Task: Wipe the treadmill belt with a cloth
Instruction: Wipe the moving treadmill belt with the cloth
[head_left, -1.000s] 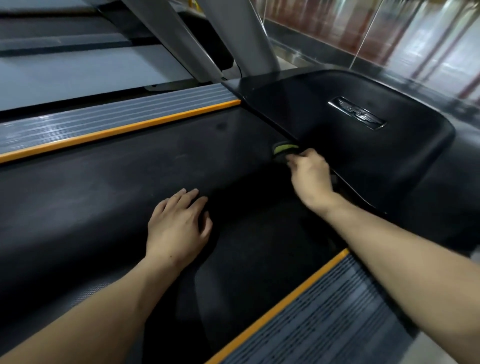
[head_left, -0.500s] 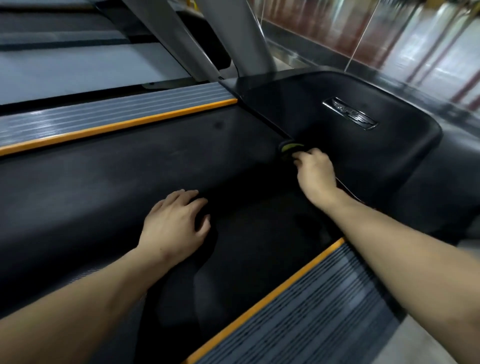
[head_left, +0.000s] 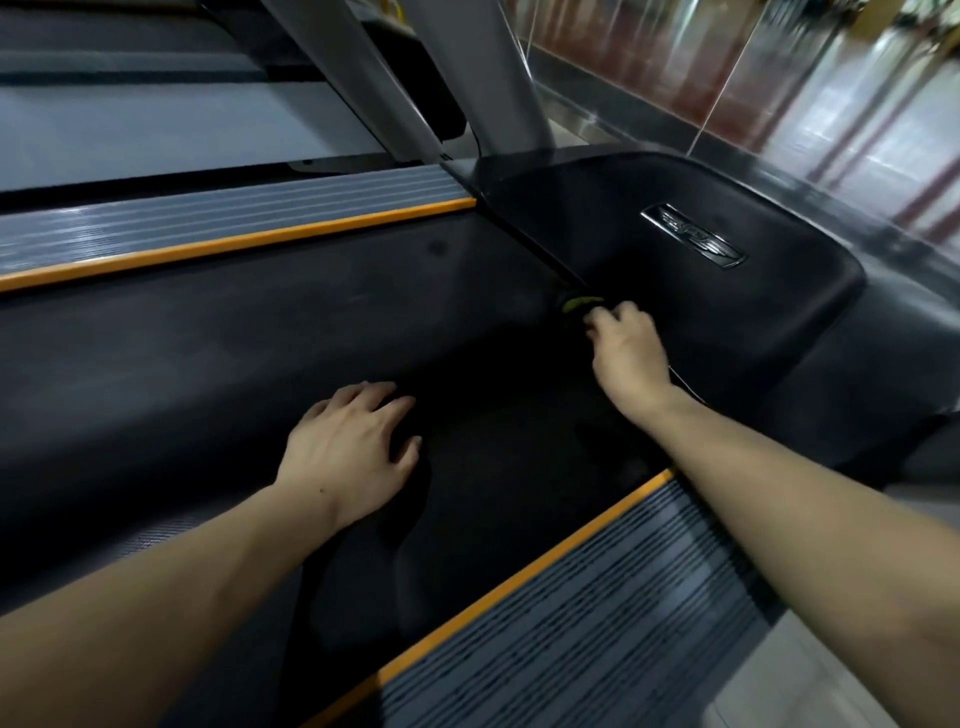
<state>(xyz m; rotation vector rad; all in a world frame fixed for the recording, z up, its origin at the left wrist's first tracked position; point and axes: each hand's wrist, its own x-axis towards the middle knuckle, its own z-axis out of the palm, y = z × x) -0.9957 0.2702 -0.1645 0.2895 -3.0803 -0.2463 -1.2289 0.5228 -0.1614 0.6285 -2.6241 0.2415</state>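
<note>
Two hands out over the treadmill belt (head_left: 218, 332), one treadmill in play. The left hand (head_left: 349, 451) lies flat on the dark belt, fingers straight and spread a little, palm down, holding nothing. The right hand (head_left: 627, 352) reaches farther forward, fingers curled tight, pinching the cloth (head_left: 577, 303) right at the front end of the belt, where it meets the black motor cover (head_left: 779, 332). Only a small dark wad with a yellow-green edge peeks out past the fingertips; the rest is hidden under the hand. The cloth sits against the seam between belt and cover, touching the belt.

Count it up: one cloth, one silver badge (head_left: 693, 236) on the cover, two grey ribbed side rails, the far one (head_left: 208, 218) and the near one (head_left: 597, 613), each edged toward the belt with an orange strip, so two strips. Two grey uprights (head_left: 483, 67) rise behind the cover. The shallow dish of the cover holds only that badge. Off to the right, a shiny tiled floor (head_left: 857, 114), blurred.
</note>
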